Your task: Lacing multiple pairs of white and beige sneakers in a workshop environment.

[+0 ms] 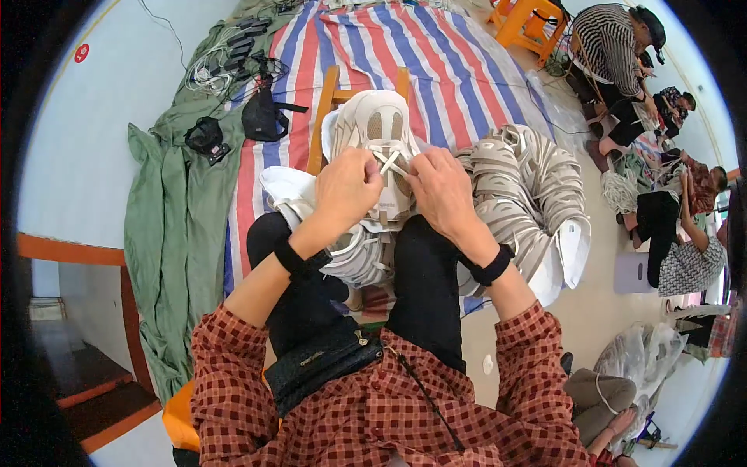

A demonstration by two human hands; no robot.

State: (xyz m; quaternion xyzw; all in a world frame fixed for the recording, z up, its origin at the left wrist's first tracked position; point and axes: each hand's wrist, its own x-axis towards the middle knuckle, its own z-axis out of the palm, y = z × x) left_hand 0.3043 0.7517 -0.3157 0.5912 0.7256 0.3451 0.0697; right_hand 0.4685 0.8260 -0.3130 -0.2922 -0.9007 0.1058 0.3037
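Note:
A cream shoe upper point(372, 109) with a tan mesh toe lies in front of me, over the end of a wooden stool point(327, 101). White shoelace point(391, 161) crosses in an X over its eyelets. My left hand point(348, 191) is closed in a pinch at the left side of the lacing. On the right side, my right hand point(443, 187) pinches the lace near the eyelets. The fingertips of both hands partly hide the lace ends. More shoe uppers point(356, 261) are bunched below, between my knees.
To the right, a long curled stack of beige shoe uppers point(510, 171) lies on the striped sheet point(459, 62). A black bag point(268, 115) and green cloth point(183, 257) are at the left. An orange stool point(529, 27) stands far right. Several people sit along the right side.

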